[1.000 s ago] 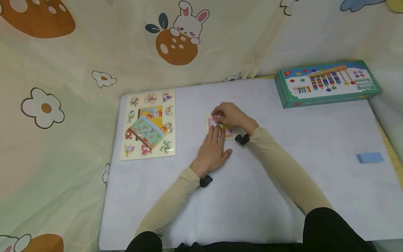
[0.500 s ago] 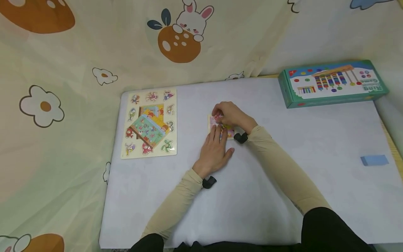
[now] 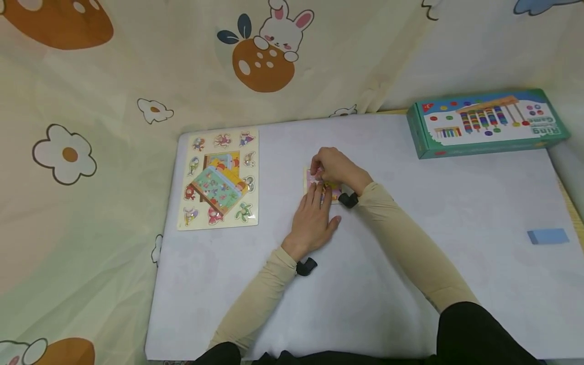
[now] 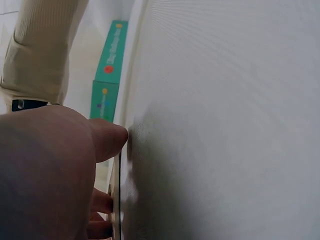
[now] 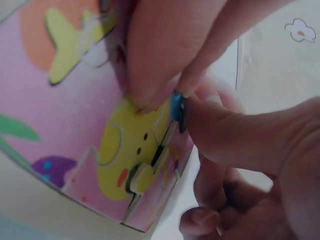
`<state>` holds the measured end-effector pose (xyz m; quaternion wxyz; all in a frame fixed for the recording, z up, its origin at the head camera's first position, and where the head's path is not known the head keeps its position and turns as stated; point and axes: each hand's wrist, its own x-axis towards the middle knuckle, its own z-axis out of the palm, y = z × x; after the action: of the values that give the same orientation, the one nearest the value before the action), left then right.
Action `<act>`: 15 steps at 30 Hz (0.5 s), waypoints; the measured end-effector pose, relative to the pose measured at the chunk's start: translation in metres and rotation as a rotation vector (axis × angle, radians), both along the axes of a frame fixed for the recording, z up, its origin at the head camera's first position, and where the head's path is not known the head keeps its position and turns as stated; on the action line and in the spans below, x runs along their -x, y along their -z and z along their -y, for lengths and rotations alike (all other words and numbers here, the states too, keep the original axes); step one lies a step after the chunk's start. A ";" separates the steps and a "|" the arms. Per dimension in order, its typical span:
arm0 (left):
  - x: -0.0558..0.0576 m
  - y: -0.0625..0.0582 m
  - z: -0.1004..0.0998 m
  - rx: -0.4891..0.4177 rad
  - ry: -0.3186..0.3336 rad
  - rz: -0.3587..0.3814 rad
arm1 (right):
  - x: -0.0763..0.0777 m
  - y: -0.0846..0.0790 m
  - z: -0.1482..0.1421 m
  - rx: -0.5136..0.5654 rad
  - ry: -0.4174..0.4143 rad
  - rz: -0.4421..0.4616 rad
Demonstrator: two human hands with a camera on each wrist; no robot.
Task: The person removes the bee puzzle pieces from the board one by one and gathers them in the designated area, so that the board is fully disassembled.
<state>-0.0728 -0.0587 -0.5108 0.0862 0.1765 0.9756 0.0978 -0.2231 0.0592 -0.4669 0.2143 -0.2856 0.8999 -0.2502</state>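
A small pink jigsaw puzzle (image 3: 336, 193) with a pale edge lies flat on the table under both hands. My left hand (image 3: 312, 218) stretches over its near part, straight fingers resting on it and the thumb out to the side. At the puzzle's far part, the curled fingers of my right hand (image 3: 336, 166) pinch a puzzle piece. In the right wrist view the right thumb (image 5: 225, 132) meets a bluish edge of that piece, beside a yellow animal picture (image 5: 137, 140). Seams show between the joined pieces, one standing slightly raised. Fingers hide much of the picture.
To the left lies a cream puzzle board (image 3: 219, 222) with sea-animal pictures, carrying overlapping picture cards (image 3: 220, 190). A green toy box (image 3: 488, 124) stands at the back right. A blue block (image 3: 548, 236) lies near the right edge of the white table (image 3: 388, 304).
The head view has shifted a little, so everything sits slightly farther right. Both hands stay at the puzzle, with only small movement of the right fingers.
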 end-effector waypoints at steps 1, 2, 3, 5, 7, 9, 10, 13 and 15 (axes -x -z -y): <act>0.000 0.000 0.000 0.003 0.002 -0.001 | 0.000 0.000 0.000 0.001 0.001 0.003; 0.000 0.001 0.000 0.005 0.004 -0.001 | -0.001 0.000 -0.001 0.006 0.004 0.003; 0.000 0.001 -0.001 0.008 0.005 -0.002 | -0.001 0.000 -0.001 0.011 0.004 0.000; 0.000 0.001 -0.001 0.013 0.006 -0.001 | -0.003 0.000 -0.001 0.023 0.003 -0.018; 0.001 0.001 0.000 0.020 0.008 -0.008 | -0.004 -0.001 -0.001 0.031 -0.002 -0.045; 0.001 0.001 0.000 0.024 0.008 -0.015 | -0.005 -0.002 0.000 0.030 -0.015 -0.069; 0.000 0.001 0.000 0.023 0.009 -0.018 | -0.005 -0.003 0.001 0.025 -0.022 -0.075; 0.000 0.001 0.001 0.020 0.011 -0.022 | -0.006 -0.003 0.002 0.003 -0.044 -0.090; 0.000 0.001 0.001 0.012 0.012 -0.018 | -0.006 -0.003 0.002 -0.004 -0.052 -0.091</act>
<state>-0.0729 -0.0594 -0.5122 0.0791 0.1830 0.9758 0.0900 -0.2173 0.0568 -0.4638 0.1801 -0.3196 0.9015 -0.2296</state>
